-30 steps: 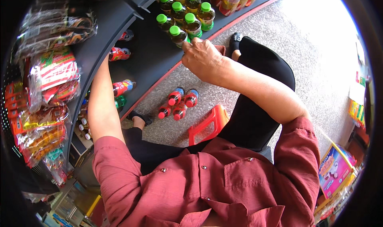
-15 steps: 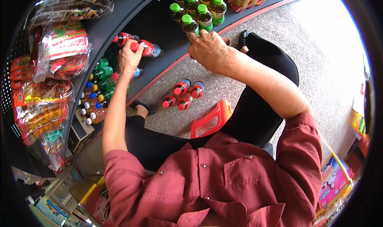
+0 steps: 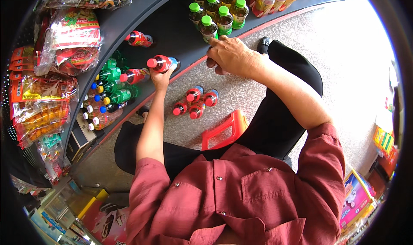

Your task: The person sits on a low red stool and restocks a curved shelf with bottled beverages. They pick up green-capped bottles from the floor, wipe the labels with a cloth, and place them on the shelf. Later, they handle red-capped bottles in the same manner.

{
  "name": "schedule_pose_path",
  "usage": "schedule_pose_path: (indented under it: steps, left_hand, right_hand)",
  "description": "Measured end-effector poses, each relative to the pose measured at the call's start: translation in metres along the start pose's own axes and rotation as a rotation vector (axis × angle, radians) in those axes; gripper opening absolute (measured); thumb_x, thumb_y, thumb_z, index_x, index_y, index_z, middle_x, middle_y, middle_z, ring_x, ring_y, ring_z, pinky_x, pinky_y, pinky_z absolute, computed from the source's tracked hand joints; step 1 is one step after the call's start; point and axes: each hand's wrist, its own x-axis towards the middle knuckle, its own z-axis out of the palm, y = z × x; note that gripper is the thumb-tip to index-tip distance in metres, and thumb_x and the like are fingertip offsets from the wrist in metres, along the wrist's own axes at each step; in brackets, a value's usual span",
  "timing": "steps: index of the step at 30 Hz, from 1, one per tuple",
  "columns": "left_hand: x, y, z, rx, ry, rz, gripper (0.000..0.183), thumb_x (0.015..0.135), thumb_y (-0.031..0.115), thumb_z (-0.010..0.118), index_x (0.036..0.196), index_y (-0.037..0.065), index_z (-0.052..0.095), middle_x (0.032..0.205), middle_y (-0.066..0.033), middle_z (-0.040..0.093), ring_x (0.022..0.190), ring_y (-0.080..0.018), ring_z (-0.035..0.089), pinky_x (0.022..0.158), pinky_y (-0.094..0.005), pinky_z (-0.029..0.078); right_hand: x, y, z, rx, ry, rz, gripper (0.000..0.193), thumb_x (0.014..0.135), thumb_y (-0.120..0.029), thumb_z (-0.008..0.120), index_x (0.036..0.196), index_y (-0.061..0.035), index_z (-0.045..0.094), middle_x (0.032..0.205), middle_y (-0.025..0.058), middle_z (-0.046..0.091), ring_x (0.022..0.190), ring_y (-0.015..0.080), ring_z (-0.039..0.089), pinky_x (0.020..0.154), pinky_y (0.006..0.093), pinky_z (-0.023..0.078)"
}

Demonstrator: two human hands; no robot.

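My left hand (image 3: 160,78) is wrapped round a red-capped cola bottle (image 3: 162,64) near the front edge of the low dark shelf, its fingers partly hidden by the bottle. Two similar red-capped bottles flank it: one bottle (image 3: 139,39) farther back on the shelf, another bottle (image 3: 134,76) just left of my wrist. My right hand (image 3: 234,55) hovers at the shelf edge, holding nothing visible, with fingers loosely bent and apart. Just beyond it stand several green-capped bottles of dark drink (image 3: 209,26).
Several red-capped bottles (image 3: 196,109) stand together on the speckled floor, with a red plastic stool (image 3: 234,126) behind them. Green soda bottles (image 3: 115,86) crowd the shelf at left. Bagged snacks (image 3: 77,38) hang above them. My knees spread either side.
My left hand has shifted right and toward the shelf's front edge, now gripping a cola bottle from its near side. My right hand has drawn slightly back from the green-capped bottles.
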Motion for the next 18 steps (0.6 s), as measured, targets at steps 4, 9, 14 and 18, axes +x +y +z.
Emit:
schedule_pose_path:
  steps: [4,9,14,18]
  left_hand:
    - [0.007,-0.002,0.0,-0.06,-0.188,-0.025,0.051,0.064,0.008,0.084,0.107,0.004,0.058,0.093,-0.0049,0.066,0.085,-0.0195,0.065,0.084,-0.0343,0.052]
    - [-0.004,0.049,-0.025,-0.447,-0.39,-0.23,0.047,0.072,0.008,0.08,0.113,0.004,0.056,0.1,-0.0032,0.063,0.088,-0.0131,0.062,0.081,-0.0263,0.052]
    - [-0.042,0.188,-0.066,-0.765,-0.422,-0.652,0.061,0.085,0.014,0.064,0.139,0.006,0.037,0.131,-0.0079,0.049,0.116,-0.017,0.053,0.094,-0.0306,0.049]
    - [-0.077,0.185,-0.077,-0.921,-0.537,-0.753,0.065,0.082,0.015,0.069,0.139,0.007,0.039,0.129,-0.005,0.05,0.117,-0.0151,0.051,0.097,-0.0317,0.046]
  right_hand:
    - [0.01,0.0,0.001,0.081,0.177,-0.129,0.026,0.069,-0.02,0.075,0.094,-0.0144,0.071,0.1,0.0081,0.059,0.094,0.0248,0.061,0.079,0.0364,0.052]
    - [0.022,-0.035,-0.019,0.324,0.455,-0.34,0.03,0.072,-0.013,0.069,0.102,-0.0104,0.066,0.102,0.009,0.058,0.101,0.0289,0.059,0.085,0.0379,0.05]
    - [0.022,-0.086,-0.02,0.643,0.779,-0.481,0.04,0.075,-0.006,0.062,0.115,-0.0083,0.062,0.113,0.0164,0.052,0.104,0.0339,0.055,0.091,0.0414,0.046]
    - [0.018,-0.126,0.022,0.571,0.581,-0.149,0.056,0.082,-0.026,0.068,0.133,-0.0131,0.05,0.135,0.025,0.035,0.119,0.0435,0.042,0.1,0.05,0.04]
